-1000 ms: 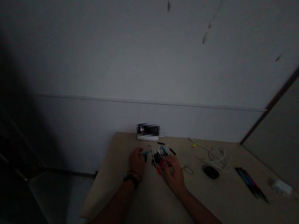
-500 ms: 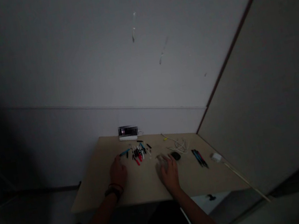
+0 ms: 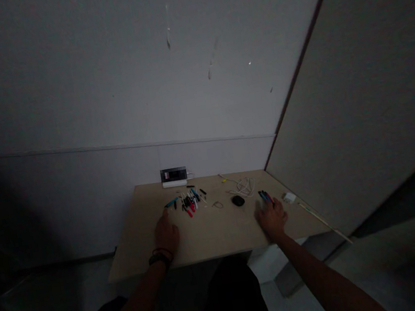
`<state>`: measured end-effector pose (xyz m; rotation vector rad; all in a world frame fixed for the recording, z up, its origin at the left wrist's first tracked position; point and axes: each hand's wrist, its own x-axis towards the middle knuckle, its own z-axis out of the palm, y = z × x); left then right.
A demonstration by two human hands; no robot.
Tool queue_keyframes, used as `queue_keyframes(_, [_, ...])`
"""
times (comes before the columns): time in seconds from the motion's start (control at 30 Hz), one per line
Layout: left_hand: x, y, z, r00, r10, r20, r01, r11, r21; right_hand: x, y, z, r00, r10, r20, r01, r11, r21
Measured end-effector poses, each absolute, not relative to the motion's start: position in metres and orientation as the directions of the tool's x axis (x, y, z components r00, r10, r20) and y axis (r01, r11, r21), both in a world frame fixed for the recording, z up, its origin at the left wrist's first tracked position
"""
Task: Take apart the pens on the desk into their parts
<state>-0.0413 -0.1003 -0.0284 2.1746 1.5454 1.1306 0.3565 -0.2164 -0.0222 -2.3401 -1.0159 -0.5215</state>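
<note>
My left hand rests low over the left part of the table, its index finger stretched out towards a blue pen. The fingertip is at the pen's near end; whether they touch is hard to tell in the dim light. To its right lies a jumble of pens and pen parts in black, white, red and blue. At the right, my right hand lies over a small row of pens, fingers apart, covering their near ends. A black computer mouse sits left of that hand.
White cables lie coiled behind the mouse, and a thin loop lies left of it. A dark device on a white base stands against the wall. A white plug or adapter is near the table's right edge, by a pale strip.
My right hand has moved right, from beside the mouse to the row of pens. My left hand stays near the blue pen. The camera view has shifted slightly.
</note>
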Motion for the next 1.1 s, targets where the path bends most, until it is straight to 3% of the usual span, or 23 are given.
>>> queue_keyframes(0.2, [-0.037,-0.099,-0.023,0.167,0.897,0.409,0.776,-0.375,0.507,0.387,-0.225,-0.024,0.730,0.491,0.475,0.666,-0.667,-0.334])
queue_keyframes(0.37, [-0.033,-0.101,-0.019,0.197,0.899,0.392,0.828,-0.367,0.425,0.375,-0.223,-0.024,0.542,0.653,0.530,0.825,-0.534,-0.186])
queue_keyframes(0.57, [-0.031,-0.102,-0.019,0.218,0.899,0.379,0.821,-0.379,0.426,0.355,-0.222,-0.024,0.294,0.781,0.551,0.945,-0.325,-0.044])
queue_keyframes(0.83, [-0.027,-0.098,-0.016,0.336,0.869,0.365,0.785,-0.472,0.401,0.302,-0.208,-0.019,0.198,0.857,0.475,0.980,-0.177,-0.089])
queue_keyframes(1.1, [-0.029,-0.090,-0.023,0.537,0.758,0.370,0.692,-0.646,0.321,0.177,-0.160,-0.020,-0.019,0.889,0.457,0.974,0.119,-0.191])
